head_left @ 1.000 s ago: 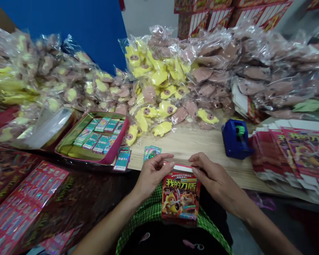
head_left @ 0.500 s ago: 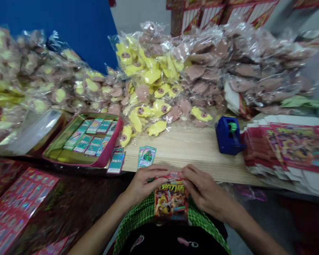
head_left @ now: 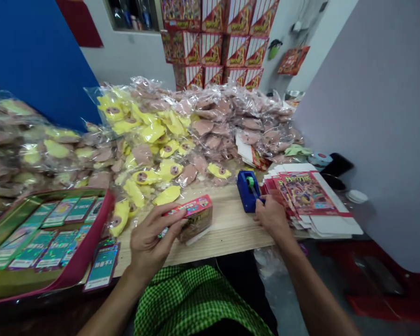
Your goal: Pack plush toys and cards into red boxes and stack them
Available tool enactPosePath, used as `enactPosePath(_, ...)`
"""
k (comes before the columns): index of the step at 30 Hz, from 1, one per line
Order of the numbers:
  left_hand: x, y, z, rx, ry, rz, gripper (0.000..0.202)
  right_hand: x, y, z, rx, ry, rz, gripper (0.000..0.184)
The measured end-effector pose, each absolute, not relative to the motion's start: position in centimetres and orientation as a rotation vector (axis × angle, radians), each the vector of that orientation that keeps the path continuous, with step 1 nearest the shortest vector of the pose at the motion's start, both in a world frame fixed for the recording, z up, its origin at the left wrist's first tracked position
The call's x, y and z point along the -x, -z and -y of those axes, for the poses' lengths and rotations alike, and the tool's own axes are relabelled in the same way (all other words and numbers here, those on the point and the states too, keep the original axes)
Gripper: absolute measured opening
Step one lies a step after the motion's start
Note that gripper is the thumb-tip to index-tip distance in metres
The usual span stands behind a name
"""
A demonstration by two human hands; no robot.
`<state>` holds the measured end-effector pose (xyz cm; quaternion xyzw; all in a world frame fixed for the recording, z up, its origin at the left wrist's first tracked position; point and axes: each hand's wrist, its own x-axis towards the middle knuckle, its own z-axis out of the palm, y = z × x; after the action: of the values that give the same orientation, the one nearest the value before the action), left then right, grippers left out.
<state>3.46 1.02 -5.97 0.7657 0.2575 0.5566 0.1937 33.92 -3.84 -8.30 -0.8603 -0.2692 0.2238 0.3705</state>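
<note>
left hand (head_left: pixel 154 238) has its fingers wrapped round a folded red box (head_left: pixel 195 218) on the wooden table (head_left: pixel 231 228), right fingers (head_left: pixel 262 206) touch the blue tape dispenser (head_left: pixel 248 190), can't tell if gripping. flat boxes (head_left: pixel 306 195) sit stacked, not folded yet.

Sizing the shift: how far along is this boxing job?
Apparently done: printed cartons stacked by the back wall. In hand: left hand grips a red box; right hand touches a blue tape dispenser. Still to go: flat box blanks and heaped bagged figures.
</note>
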Motion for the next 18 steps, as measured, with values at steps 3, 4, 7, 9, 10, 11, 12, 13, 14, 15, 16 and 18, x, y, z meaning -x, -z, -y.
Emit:
enactPosePath(3,-4.4,6.4,-1.4,-2.229,-1.496,-0.649,0.028,-34.4,8.7,2.9,2.098,-0.754,0.571,0.011)
enactPosePath(4,-4.5,6.4,-1.4,-2.244,-1.476,-0.643,0.027,-34.4,8.7,2.8,2.045,-0.795,0.545,0.007)
enactPosePath(7,-4.4,6.3,-1.3,-2.310,-1.419,-0.653,0.022,-34.2,8.2,3.1,1.890,-0.847,0.498,0.008)
enactPosePath(9,-4.1,6.3,-1.2,-2.367,-1.379,-0.666,0.019,-34.1,7.9,3.6,1.801,-0.855,0.490,0.013)
enactPosePath(10,-4.0,6.3,-1.1,-2.388,-1.359,-0.670,0.019,-34.0,7.8,4.0,1.763,-0.860,0.490,0.016)
enactPosePath(11,-3.9,6.4,-1.1,-2.401,-1.342,-0.671,0.018,-34.0,7.8,4.3,1.731,-0.869,0.491,0.018)
enactPosePath(12,-3.8,6.5,-1.1,-2.406,-1.331,-0.669,0.017,-33.9,7.8,4.7,1.705,-0.880,0.490,0.022)
enactPosePath(13,-3.8,6.5,-1.1,-2.407,-1.324,-0.669,0.016,-33.9,7.9,5.0,1.685,-0.892,0.486,0.026)
enactPosePath(14,-3.7,6.6,-1.1,-2.405,-1.322,-0.672,0.016,-33.9,8.0,5.3,1.670,-0.902,0.478,0.031)
enactPosePath(15,-3.7,6.6,-1.1,-2.403,-1.325,-0.675,0.015,-33.9,8.1,5.6,1.659,-0.909,0.468,0.035)
enactPosePath(16,-3.7,6.6,-1.2,-2.402,-1.324,-0.679,0.015,-33.9,8.2,5.9,1.652,-0.916,0.456,0.039)
enactPosePath(18,-3.7,6.7,-1.3,-2.406,-1.318,-0.682,0.017,-33.9,8.3,6.5,1.640,-0.930,0.435,0.046)
